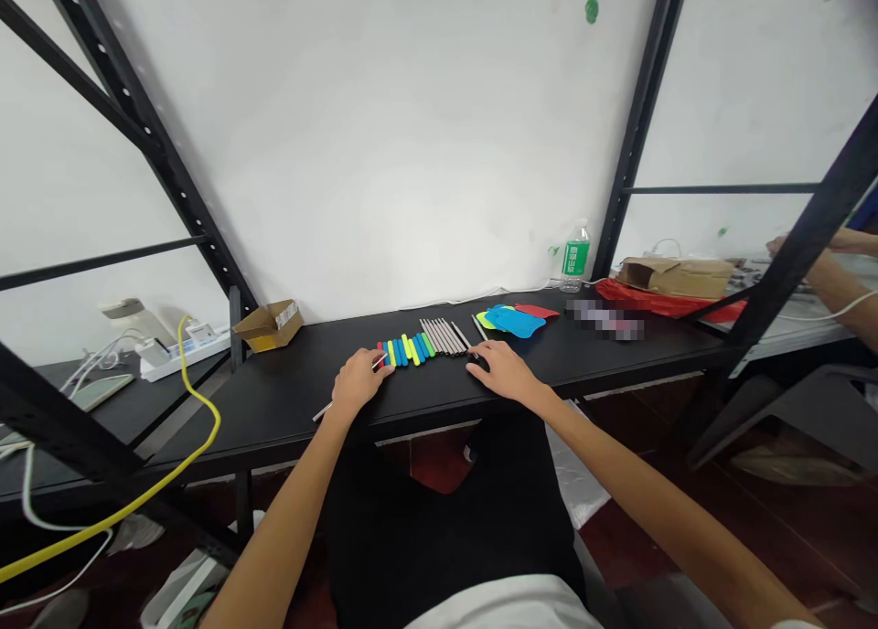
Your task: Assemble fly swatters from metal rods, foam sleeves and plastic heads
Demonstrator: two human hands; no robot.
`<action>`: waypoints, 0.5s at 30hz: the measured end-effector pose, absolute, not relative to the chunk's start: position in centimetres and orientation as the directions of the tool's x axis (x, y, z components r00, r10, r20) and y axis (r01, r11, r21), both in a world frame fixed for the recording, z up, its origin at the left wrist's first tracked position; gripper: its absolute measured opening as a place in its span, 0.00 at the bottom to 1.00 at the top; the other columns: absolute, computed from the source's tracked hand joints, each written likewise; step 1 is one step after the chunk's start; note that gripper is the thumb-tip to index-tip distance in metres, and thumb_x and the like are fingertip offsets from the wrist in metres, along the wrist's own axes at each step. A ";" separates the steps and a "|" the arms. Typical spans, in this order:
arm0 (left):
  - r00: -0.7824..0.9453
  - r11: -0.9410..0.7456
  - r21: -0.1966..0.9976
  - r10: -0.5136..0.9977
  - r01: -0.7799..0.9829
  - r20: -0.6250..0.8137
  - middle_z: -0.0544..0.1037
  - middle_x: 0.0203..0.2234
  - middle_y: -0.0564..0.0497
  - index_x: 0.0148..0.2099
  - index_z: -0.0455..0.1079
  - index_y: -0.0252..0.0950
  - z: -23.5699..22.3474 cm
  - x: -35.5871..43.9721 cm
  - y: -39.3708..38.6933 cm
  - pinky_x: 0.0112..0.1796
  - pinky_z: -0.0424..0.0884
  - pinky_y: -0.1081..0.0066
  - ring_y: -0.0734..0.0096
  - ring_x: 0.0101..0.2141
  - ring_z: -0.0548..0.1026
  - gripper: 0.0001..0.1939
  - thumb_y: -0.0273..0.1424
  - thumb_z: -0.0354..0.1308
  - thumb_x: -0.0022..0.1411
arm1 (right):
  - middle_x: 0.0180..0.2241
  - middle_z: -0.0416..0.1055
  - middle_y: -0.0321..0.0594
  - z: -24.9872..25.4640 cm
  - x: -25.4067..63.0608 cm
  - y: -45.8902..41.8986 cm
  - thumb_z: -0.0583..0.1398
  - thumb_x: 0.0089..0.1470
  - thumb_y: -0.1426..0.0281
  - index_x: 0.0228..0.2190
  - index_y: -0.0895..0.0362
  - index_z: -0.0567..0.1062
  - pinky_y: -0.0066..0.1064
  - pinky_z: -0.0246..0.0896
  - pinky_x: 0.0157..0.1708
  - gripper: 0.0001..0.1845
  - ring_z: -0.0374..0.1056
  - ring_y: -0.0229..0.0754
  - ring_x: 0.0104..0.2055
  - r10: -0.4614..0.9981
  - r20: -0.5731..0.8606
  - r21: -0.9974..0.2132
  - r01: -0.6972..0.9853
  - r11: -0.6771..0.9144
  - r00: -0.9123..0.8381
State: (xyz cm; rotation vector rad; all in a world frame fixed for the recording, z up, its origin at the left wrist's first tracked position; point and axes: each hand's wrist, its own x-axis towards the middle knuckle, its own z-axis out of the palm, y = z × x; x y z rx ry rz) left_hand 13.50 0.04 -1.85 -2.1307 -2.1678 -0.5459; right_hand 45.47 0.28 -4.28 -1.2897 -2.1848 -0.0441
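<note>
My left hand (358,380) is closed around a thin metal rod (322,411), whose ends stick out on both sides of it. Beside its fingertips lies a row of short coloured handles (404,349) in red, blue, yellow and green. Several silver rods (443,336) continue that row to the right. My right hand (504,370) rests at the right end of the rods, fingers curled, with a small dark piece partly hidden at its thumb and fingertips. Behind it are flat mesh paddles, like fly swatter heads, in blue (516,322), yellow and red.
The black table (288,387) stands against a white wall. On it are an open cardboard box (267,325), a water bottle (575,256) and a blurred item (607,320). A yellow cable (206,428) hangs at left near a power strip (185,350). Another person's arm (840,282) shows far right.
</note>
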 end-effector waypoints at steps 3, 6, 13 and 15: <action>-0.061 0.003 0.196 0.955 0.981 0.289 0.75 0.50 0.44 0.58 0.70 0.44 -1.7 13.8 -0.3 0.43 0.69 0.65 0.53 0.48 0.75 0.24 0.47 0.53 0.65 | 0.47 0.74 0.49 -4.4 44.6 1.3 0.54 0.65 0.68 0.47 0.56 0.78 0.39 0.61 0.53 0.15 0.68 0.50 0.50 0.781 0.476 -0.265 0.781 0.566 -0.404; -0.072 0.016 0.188 0.952 0.982 0.297 0.75 0.49 0.43 0.58 0.70 0.42 -1.5 14.2 -0.5 0.43 0.69 0.65 0.54 0.47 0.75 0.23 0.46 0.53 0.66 | 0.46 0.74 0.47 -4.5 44.2 2.4 0.54 0.64 0.73 0.44 0.56 0.78 0.38 0.61 0.52 0.14 0.69 0.48 0.48 0.777 0.478 -0.283 0.765 0.578 -0.410; -0.058 -0.008 0.192 0.940 0.981 0.336 0.74 0.49 0.43 0.59 0.68 0.42 -1.6 14.6 -1.2 0.43 0.69 0.64 0.54 0.46 0.76 0.24 0.46 0.53 0.65 | 0.50 0.72 0.47 -4.2 44.1 3.3 0.57 0.61 0.72 0.51 0.56 0.75 0.37 0.62 0.53 0.16 0.69 0.48 0.52 0.779 0.498 -0.338 0.742 0.579 -0.380; -0.063 -0.002 0.174 0.930 0.985 0.363 0.73 0.51 0.43 0.60 0.67 0.42 -1.9 14.8 -1.5 0.42 0.69 0.64 0.54 0.45 0.76 0.24 0.46 0.51 0.67 | 0.54 0.70 0.50 -4.2 44.1 3.5 0.59 0.61 0.70 0.55 0.56 0.72 0.39 0.60 0.56 0.20 0.67 0.50 0.56 0.778 0.503 -0.336 0.745 0.577 -0.376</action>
